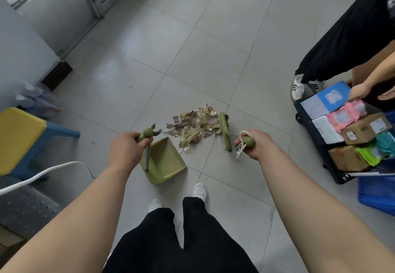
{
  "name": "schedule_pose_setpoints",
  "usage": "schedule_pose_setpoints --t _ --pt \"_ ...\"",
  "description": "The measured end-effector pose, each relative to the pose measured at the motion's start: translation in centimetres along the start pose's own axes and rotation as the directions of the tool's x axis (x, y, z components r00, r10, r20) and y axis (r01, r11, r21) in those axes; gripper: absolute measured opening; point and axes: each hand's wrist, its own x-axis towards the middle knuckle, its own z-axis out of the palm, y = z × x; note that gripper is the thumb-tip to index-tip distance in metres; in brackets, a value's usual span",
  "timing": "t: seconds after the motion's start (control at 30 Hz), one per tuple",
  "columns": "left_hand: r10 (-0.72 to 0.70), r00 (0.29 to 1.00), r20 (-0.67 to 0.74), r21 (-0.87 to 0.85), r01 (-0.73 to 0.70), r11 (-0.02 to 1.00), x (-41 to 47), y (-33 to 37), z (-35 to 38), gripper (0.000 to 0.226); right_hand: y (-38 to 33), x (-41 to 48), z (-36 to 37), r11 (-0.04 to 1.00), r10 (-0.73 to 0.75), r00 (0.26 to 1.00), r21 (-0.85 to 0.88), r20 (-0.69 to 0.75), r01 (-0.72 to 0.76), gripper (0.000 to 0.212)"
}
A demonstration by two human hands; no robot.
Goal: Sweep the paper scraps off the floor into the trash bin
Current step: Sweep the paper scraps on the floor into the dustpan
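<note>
A pile of brown and white paper scraps (pixel 193 126) lies on the grey tiled floor ahead of my feet. My left hand (pixel 126 149) grips the top of the green dustpan handle (pixel 147 133). The green dustpan (pixel 164 161) sits on the floor just left of and nearer than the pile, its mouth facing the scraps. My right hand (pixel 254 143) grips the green top of the broom handle, with a white cord loop (pixel 241 144) hanging from it. The green broom head (pixel 224 130) stands at the right edge of the pile. No trash bin is clearly in view.
A yellow and blue stool (pixel 23 138) stands at the left, with a white cable (pixel 42 174) beside it. At the right, a black cart (pixel 316 142) carries boxes and packets, next to a blue crate (pixel 376 193). Another person (pixel 350 37) stands there, hands over the cart.
</note>
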Motion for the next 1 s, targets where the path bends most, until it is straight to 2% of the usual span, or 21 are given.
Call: schedule_pose_setpoints --t 0.2,0.53,0.67,0.83,1.0 --pt "0.013 0.999 -0.041 0.01 -0.013 1.0 0.7 2.2 1.9 0.026 -0.7 3.5 -1.0 0.97 0.028 0.999 -0.242 0.021 -0.022 0.006" --pt "0.04 0.997 -0.064 0.024 -0.038 0.999 1.1 5.5 4.0 0.022 -0.3 2.1 -2.3 0.849 0.062 0.984 -0.526 0.169 0.037 0.023" --pt "0.021 0.996 -0.087 0.045 -0.017 0.999 1.2 5.4 4.4 0.025 -0.9 0.6 -2.4 0.771 0.083 0.973 -0.632 0.214 0.073 0.026" --pt "0.004 0.996 -0.094 0.013 -0.003 1.0 0.7 4.5 4.5 0.026 -1.0 -0.7 -2.1 0.641 0.153 0.961 -0.763 0.231 0.082 0.016" --pt "0.01 0.995 -0.096 0.01 -0.009 1.0 0.3 4.2 4.7 0.024 -0.3 -1.7 -1.7 0.567 0.201 0.946 -0.818 0.255 0.1 0.017"
